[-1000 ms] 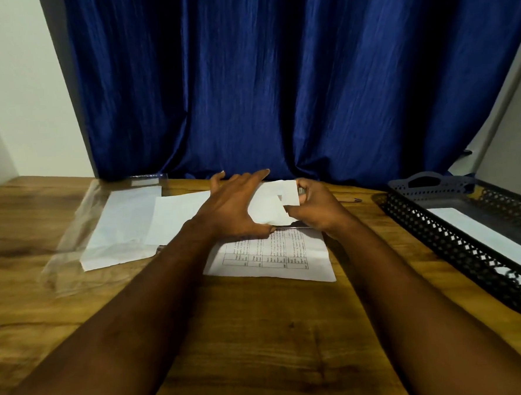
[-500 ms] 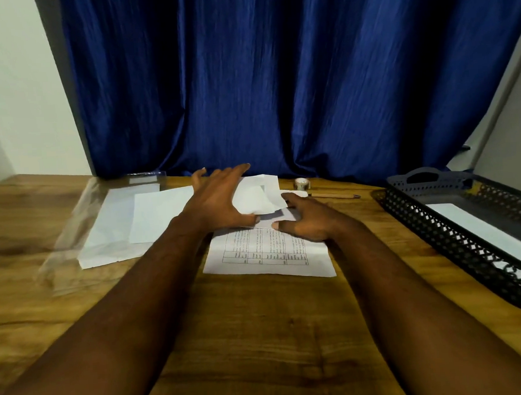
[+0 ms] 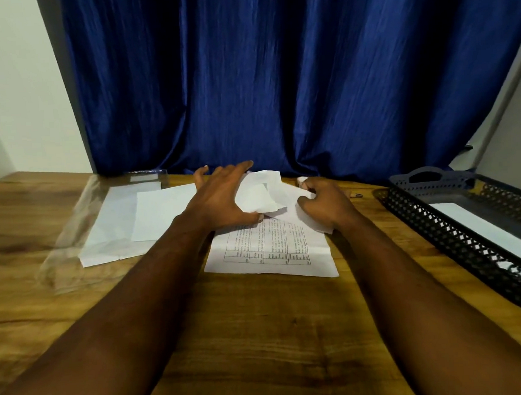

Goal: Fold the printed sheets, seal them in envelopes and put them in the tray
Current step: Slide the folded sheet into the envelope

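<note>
A printed sheet [image 3: 271,248] with a table on it lies flat on the wooden desk in front of me. On its far end lies a white envelope [image 3: 265,194] with its flap raised and curled. My left hand [image 3: 219,196] rests on the envelope's left part with fingers spread, thumb at the near edge. My right hand [image 3: 323,202] has its fingers curled and pinches the envelope's right end. A black mesh tray [image 3: 431,217] stands at the right with a white envelope [image 3: 487,232] inside.
A stack of white envelopes [image 3: 114,224] lies in a clear plastic sleeve at the left, with one loose envelope [image 3: 162,209] on top. A pencil tip [image 3: 356,194] shows behind my right hand. A blue curtain hangs along the desk's far edge.
My right hand went from lying flat on the paper to curling round the envelope's right end. The flap has lifted and curled. My left hand stayed in place, fingers spread.
</note>
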